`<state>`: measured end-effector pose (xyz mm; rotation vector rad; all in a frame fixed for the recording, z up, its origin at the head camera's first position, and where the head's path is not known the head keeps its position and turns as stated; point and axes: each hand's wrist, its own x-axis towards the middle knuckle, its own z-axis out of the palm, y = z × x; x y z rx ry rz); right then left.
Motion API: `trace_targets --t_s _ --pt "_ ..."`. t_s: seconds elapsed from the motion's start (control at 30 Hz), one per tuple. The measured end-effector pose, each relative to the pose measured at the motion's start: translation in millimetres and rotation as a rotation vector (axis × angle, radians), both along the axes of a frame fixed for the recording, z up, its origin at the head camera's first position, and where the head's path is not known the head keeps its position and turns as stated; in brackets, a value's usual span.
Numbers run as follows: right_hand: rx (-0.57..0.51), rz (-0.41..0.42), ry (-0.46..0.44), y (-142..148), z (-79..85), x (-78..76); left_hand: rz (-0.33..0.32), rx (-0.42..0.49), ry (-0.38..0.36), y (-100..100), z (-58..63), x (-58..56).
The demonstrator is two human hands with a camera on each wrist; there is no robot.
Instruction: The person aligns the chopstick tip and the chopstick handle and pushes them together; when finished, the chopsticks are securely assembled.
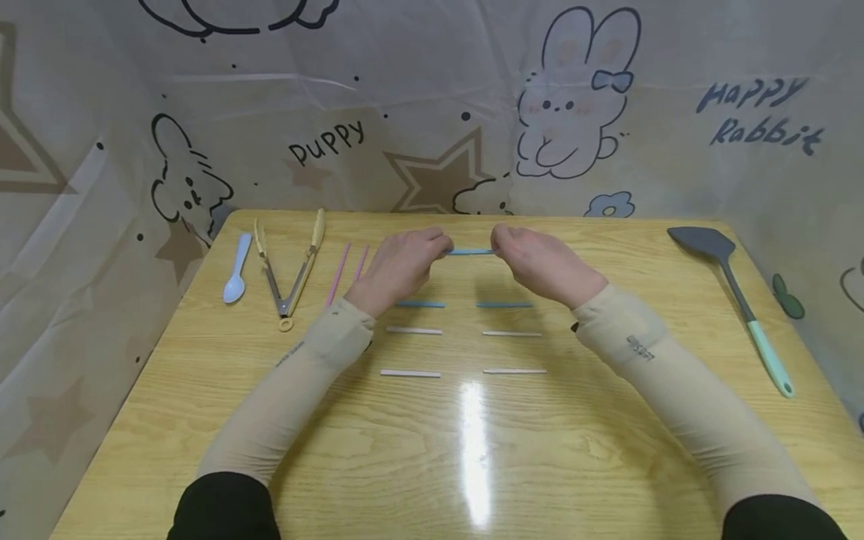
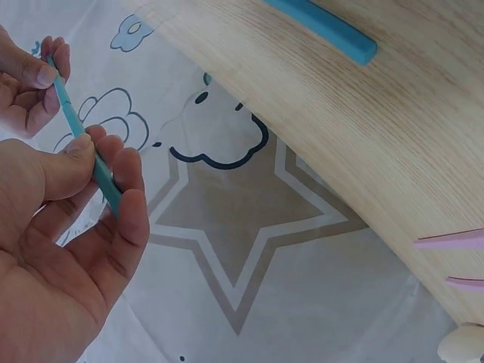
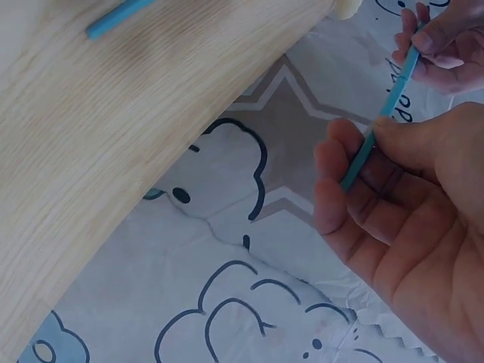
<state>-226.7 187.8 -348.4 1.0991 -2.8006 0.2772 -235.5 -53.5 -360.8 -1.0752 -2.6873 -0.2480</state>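
Note:
Both hands hold a thin blue stick point(image 1: 471, 252) by its two ends, over the far part of the table. My left hand point(image 1: 403, 262) pinches one end between thumb and fingers, and my right hand point(image 1: 543, 260) pinches the other. A faint line crosses the stick near its middle in the left wrist view. Nearer to me lie two short blue sticks, a left one point(image 1: 421, 304) partly behind my left wrist and a right one point(image 1: 504, 305). Pale short sticks form two rows below them, including a left one point(image 1: 410, 373) and a right one point(image 1: 514, 371).
Two pink sticks point(image 1: 339, 274) lie beside my left hand. Further left are spread tongs point(image 1: 286, 304) and a white spoon point(image 1: 234, 289). A grey spatula point(image 1: 705, 241) with a mint handle lies at the right. A printed cloth point(image 1: 418, 90) hangs behind the table's far edge.

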Motion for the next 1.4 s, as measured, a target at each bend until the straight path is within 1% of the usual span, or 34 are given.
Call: trace_targets --t_s 0.13,0.27,0.37,0.5,0.67,0.77,1.03,1.4 --pt "0.005 0.011 0.007 -1.6 0.3 0.6 -0.005 -0.012 0.004 0.1 -0.4 -0.3" --pt "0.019 0.002 0.01 -2.7 0.1 1.5 -0.006 -0.014 0.008 0.6 -2.2 -0.8" --pt "0.028 0.005 0.029 -4.1 -1.0 2.2 -0.002 -0.016 0.015 0.7 -3.6 -0.3" --pt "0.024 0.014 0.06 -5.4 -3.1 2.6 -0.005 -0.015 0.041 0.6 -5.1 0.9" --pt "0.016 -0.008 0.039 -6.3 -4.6 3.4 -0.009 0.003 0.066 0.7 -5.9 2.0" --pt "0.01 -0.023 0.026 -7.0 -5.7 3.9 -0.008 0.022 0.066 0.6 -6.6 2.8" --pt "-0.008 -0.017 0.063 -8.7 -4.7 5.3 -0.006 0.062 0.054 0.6 -8.2 4.4" --pt "0.011 -0.035 0.05 -10.4 -3.0 7.0 -0.012 0.057 0.029 1.5 -6.8 3.7"
